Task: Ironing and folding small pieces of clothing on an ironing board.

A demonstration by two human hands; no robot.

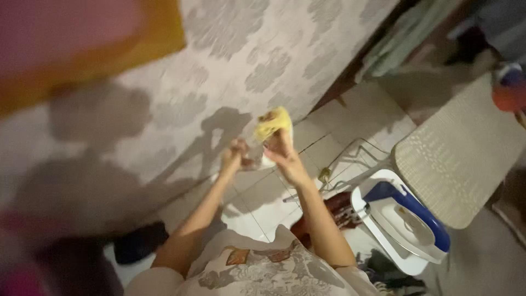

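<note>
Both my arms reach forward over a white tiled floor. My right hand (283,152) grips a yellow and white object (272,125), perhaps a bottle with a yellow cloth over its top, raised in front of the patterned wall. My left hand (234,154) closes on the lower clear part of the same object. The picture is blurred, so the object's exact shape is unclear.
A white and blue clothes iron (402,219) stands on the end of an ironing board (466,159) at the right. Dark red footwear (334,211) lies on the floor below my right forearm. A dark bundle (139,241) sits low left. Pink and yellow fabric (76,38) fills the upper left.
</note>
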